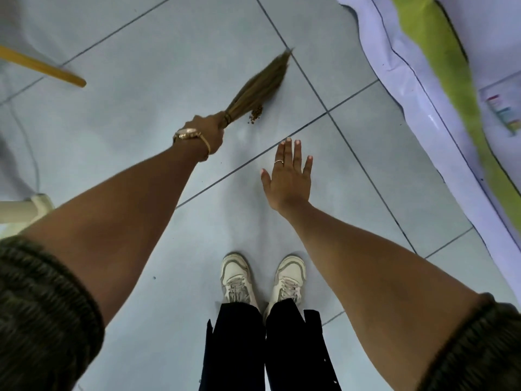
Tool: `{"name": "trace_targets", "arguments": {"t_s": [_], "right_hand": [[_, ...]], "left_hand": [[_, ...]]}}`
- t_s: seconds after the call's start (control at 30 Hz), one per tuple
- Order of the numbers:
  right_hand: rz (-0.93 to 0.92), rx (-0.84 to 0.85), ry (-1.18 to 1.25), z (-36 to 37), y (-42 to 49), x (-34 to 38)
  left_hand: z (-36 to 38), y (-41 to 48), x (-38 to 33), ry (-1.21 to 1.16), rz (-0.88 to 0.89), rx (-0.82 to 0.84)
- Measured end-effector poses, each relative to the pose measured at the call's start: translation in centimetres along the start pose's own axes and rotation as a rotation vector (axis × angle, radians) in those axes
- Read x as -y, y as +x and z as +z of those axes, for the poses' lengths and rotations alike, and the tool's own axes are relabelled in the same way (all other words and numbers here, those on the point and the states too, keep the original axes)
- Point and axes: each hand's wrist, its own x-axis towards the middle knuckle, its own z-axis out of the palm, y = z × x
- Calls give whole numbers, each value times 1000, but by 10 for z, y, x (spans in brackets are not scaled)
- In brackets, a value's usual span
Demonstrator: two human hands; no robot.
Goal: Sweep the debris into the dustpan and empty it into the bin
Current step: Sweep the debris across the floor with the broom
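My left hand grips the bound end of a short straw hand broom. Its blurred bristles point up and to the right over the pale tiled floor. A small pile of brown debris lies on the floor just right of the broom's neck. My right hand hovers flat over the floor with fingers spread, holding nothing, below and right of the debris. No dustpan or bin is in view.
A yellow wooden stick lies at the upper left. A white and green sheet covers the floor along the right side. A pale plastic object sits at the left edge. My white shoes stand at the bottom centre.
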Motion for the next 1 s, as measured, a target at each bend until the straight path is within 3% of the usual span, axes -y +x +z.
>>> {"name": "trace_targets", "arguments": {"t_s": [0.23, 0.5, 0.77, 1.0], "right_hand": [[-18, -6, -11, -38, -37, 3], [77, 15, 72, -36, -74, -5], [162, 72, -34, 8, -92, -20], [184, 115, 23, 25, -94, -8]], "left_hand": [[-5, -72, 28, -69, -87, 74], [-4, -151, -16, -117, 34, -108], [109, -173, -58, -169, 99, 193], [110, -154, 0, -168, -31, 121]]}}
